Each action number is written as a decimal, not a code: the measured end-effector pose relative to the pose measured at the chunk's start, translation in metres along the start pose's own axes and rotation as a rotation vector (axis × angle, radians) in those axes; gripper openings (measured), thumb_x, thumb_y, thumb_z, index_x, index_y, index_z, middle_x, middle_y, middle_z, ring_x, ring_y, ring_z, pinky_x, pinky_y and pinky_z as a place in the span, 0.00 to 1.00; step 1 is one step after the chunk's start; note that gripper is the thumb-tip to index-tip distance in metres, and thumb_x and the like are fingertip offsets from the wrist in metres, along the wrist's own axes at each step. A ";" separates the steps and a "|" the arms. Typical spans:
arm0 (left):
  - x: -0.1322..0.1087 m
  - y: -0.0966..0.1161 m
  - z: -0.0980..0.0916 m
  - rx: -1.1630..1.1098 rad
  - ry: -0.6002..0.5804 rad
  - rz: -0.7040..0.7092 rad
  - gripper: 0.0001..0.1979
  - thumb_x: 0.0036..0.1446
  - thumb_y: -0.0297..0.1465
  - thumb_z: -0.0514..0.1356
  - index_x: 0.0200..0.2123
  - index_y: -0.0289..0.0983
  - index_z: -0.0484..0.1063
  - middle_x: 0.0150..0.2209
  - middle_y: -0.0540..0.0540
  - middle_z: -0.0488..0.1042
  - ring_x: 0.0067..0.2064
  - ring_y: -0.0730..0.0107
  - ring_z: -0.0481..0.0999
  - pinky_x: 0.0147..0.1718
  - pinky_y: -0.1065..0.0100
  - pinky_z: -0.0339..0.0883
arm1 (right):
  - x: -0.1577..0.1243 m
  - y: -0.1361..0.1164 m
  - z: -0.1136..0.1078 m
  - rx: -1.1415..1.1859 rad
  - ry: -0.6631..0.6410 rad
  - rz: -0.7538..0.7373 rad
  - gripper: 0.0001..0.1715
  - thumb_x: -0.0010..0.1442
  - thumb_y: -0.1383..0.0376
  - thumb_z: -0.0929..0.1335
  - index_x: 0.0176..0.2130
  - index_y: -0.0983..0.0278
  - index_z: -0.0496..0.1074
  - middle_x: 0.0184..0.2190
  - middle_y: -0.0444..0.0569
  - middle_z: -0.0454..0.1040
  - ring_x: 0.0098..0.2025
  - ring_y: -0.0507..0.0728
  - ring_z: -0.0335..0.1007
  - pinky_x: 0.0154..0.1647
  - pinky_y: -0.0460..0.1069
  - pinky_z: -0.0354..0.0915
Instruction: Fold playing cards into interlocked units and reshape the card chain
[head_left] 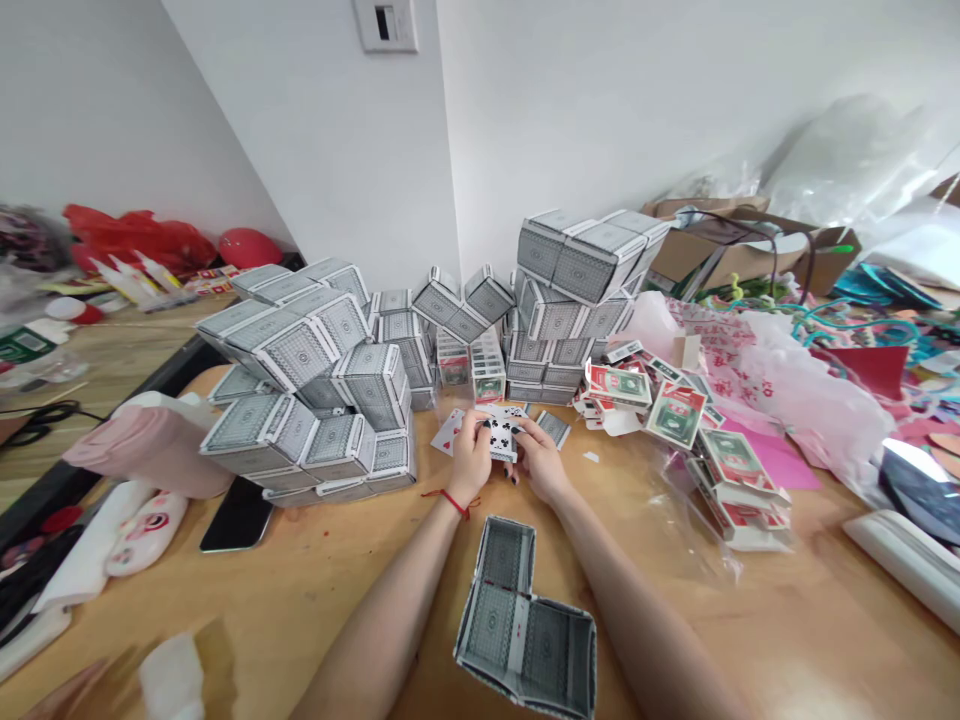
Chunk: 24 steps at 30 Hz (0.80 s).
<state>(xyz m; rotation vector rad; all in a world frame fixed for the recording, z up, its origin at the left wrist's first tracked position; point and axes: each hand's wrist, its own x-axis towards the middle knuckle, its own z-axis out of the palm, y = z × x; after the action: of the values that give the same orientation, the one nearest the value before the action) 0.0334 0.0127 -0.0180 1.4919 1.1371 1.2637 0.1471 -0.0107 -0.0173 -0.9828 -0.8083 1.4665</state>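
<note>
Between my two hands, near the middle of the table, is a playing card of clubs (502, 432), face up. My left hand (472, 445) pinches its left side, and a red string bracelet circles that wrist. At its right side my right hand (538, 452) grips the card with fingers bent. Another card with red hearts (448, 430) lies just left of my left hand. Beyond my right hand rests a patterned card back (553, 428). An L-shaped open tray made of cards (517, 620) lies between my forearms.
Folded-card block structures stand at left (300, 340) and right (577, 260). Red and green card boxes (679, 415) are piled at right beside plastic bags (802, 390). A black phone (238, 515) and a pink roll (150, 450) lie at left.
</note>
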 end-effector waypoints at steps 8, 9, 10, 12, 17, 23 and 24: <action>0.001 -0.001 0.001 -0.029 0.018 -0.030 0.06 0.51 0.25 0.49 0.33 0.37 0.63 0.24 0.52 0.65 0.25 0.74 0.66 0.24 0.73 0.60 | 0.000 -0.001 0.000 -0.019 0.036 -0.009 0.14 0.48 0.63 0.63 0.38 0.62 0.67 0.11 0.38 0.64 0.10 0.51 0.60 0.07 0.43 0.52; 0.001 -0.001 0.001 -0.038 0.017 -0.034 0.07 0.51 0.25 0.48 0.33 0.37 0.63 0.24 0.52 0.66 0.25 0.74 0.66 0.25 0.73 0.60 | 0.000 -0.002 0.000 -0.021 0.039 -0.012 0.14 0.48 0.64 0.63 0.38 0.62 0.67 0.11 0.37 0.64 0.10 0.50 0.60 0.07 0.43 0.52; 0.001 -0.001 0.002 -0.047 0.010 -0.038 0.07 0.51 0.25 0.48 0.34 0.37 0.63 0.25 0.51 0.66 0.25 0.74 0.66 0.25 0.73 0.61 | 0.000 -0.002 0.000 -0.021 0.040 -0.017 0.14 0.48 0.64 0.63 0.38 0.62 0.67 0.11 0.37 0.63 0.10 0.50 0.60 0.07 0.43 0.52; 0.002 -0.001 0.002 -0.070 -0.015 -0.046 0.09 0.52 0.26 0.48 0.35 0.36 0.64 0.27 0.50 0.68 0.26 0.75 0.67 0.25 0.73 0.62 | 0.000 -0.003 0.001 -0.019 0.038 -0.027 0.14 0.48 0.64 0.63 0.38 0.62 0.67 0.11 0.37 0.63 0.10 0.50 0.59 0.07 0.43 0.53; 0.000 0.001 0.001 -0.153 -0.068 -0.088 0.08 0.52 0.28 0.47 0.35 0.36 0.63 0.27 0.50 0.68 0.23 0.75 0.68 0.21 0.72 0.63 | -0.001 -0.002 0.001 -0.030 0.023 -0.052 0.13 0.49 0.63 0.63 0.38 0.62 0.67 0.12 0.37 0.64 0.11 0.50 0.59 0.07 0.43 0.53; -0.002 0.004 0.002 -0.244 -0.070 -0.121 0.06 0.52 0.28 0.46 0.33 0.37 0.61 0.24 0.53 0.65 0.17 0.76 0.66 0.14 0.73 0.60 | -0.002 -0.002 0.001 -0.044 0.019 -0.053 0.11 0.49 0.63 0.64 0.36 0.61 0.67 0.13 0.38 0.64 0.11 0.50 0.60 0.09 0.44 0.55; -0.002 0.004 0.002 -0.255 -0.073 -0.123 0.06 0.52 0.28 0.46 0.32 0.37 0.60 0.23 0.53 0.65 0.16 0.77 0.65 0.13 0.73 0.60 | -0.002 -0.002 0.001 -0.045 0.018 -0.057 0.11 0.49 0.63 0.64 0.36 0.61 0.67 0.13 0.38 0.64 0.11 0.50 0.60 0.09 0.44 0.55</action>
<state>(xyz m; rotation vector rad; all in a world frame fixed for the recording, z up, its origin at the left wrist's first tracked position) 0.0357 0.0097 -0.0144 1.2497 0.9650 1.2107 0.1468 -0.0125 -0.0144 -0.9979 -0.8527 1.3936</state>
